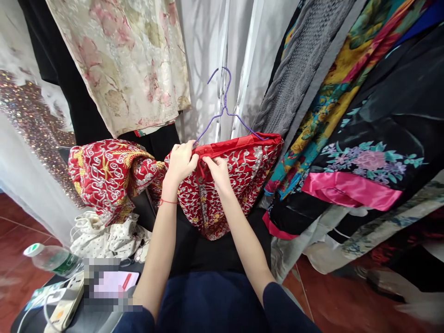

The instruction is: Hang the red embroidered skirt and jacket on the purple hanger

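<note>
- Red embroidered garment hangs in front of the person, between both hands, silver and gold patterns over its cloth and a plain red band along its top edge.
- Left hand closes over the left end of that band, fingers bent across the top and thumb in front, gripping the cloth.
- Right hand is just beside it, thumb and forefinger pinching the band; its other fingers are curled and partly hidden.
- Purple hanger stands upright above the garment, its hook bare; the right arm meets the band near the far corner, while the left end is hidden by the left hand.
- Red string circles the left wrist.
- Another red garment, with similar embroidery, lies bunched to the left.
- Dotted white cloth sits beneath that bundle, with a clear bottle tilted beside it.
- Power strip and a lit phone, partly blurred out, lie nearer the person.
- Flowered pale cloth hangs at upper left; grey knitwear and a black garment with pink trim hang at right.
</note>
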`<state>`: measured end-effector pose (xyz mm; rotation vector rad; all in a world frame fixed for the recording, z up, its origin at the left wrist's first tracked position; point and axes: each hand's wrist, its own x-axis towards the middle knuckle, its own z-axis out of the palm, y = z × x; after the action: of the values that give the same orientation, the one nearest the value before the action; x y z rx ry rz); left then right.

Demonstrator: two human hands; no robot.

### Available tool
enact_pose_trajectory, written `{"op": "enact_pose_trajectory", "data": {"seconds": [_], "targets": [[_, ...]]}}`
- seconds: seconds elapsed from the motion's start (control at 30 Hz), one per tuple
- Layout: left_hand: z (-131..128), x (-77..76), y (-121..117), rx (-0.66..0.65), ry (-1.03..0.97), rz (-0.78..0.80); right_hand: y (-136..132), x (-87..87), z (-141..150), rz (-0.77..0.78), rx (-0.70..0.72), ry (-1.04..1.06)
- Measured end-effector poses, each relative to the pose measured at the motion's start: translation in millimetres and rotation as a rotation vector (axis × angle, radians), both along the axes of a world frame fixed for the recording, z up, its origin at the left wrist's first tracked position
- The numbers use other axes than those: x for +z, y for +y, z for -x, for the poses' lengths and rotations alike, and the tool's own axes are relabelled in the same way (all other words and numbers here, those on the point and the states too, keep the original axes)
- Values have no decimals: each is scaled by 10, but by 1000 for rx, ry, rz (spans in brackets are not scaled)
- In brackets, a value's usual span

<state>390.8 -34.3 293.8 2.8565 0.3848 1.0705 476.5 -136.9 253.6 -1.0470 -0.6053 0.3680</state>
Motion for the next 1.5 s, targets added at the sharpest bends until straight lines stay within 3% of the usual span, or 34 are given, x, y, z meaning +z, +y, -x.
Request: {"op": "enact_pose_trajectory", "data": {"seconds": [0.17, 0.33, 0.4, 0.53, 0.63, 0.77, 0.97, 1.03, 1.1, 1.2, 1.3, 1.4, 1.5], "targets": [[61, 21, 93, -67, 40, 21, -2, 19, 29, 19, 124, 95], [91, 37, 133, -73, 75, -17, 2, 68, 174, -175, 288, 229], [86, 34, 134, -85, 82, -29, 16, 59, 203, -199, 267, 269], [66, 22, 151, -88, 95, -23, 11, 27, 160, -94, 171, 249], [54, 23, 171, -67, 95, -18, -123, 0, 77, -61, 139, 187], [51, 35, 185, -66, 96, -13, -525, -55, -141, -102, -91, 109], [45, 32, 158, -46, 89, -26, -1107, -69, -640, -240, -629, 33], [42, 27, 130, -29, 78, -24, -1173, -57, -735, -221, -668, -10], [37, 26, 89, -12, 61, -24, -1145, -55, -752, -65, -525, -74], [21, 35, 12, 29, 44, -29, -917, -71, -626, 206, -140, -190], [-15, 51, -73, 113, 17, -32, -566, -75, -388, 238, 66, -318], [-53, 63, -138, 190, -4, -36, -277, -25, -139, 232, 27, -453], [-72, 72, -163, 221, 12, -44, -141, 80, 75, 396, -195, -547]]}}
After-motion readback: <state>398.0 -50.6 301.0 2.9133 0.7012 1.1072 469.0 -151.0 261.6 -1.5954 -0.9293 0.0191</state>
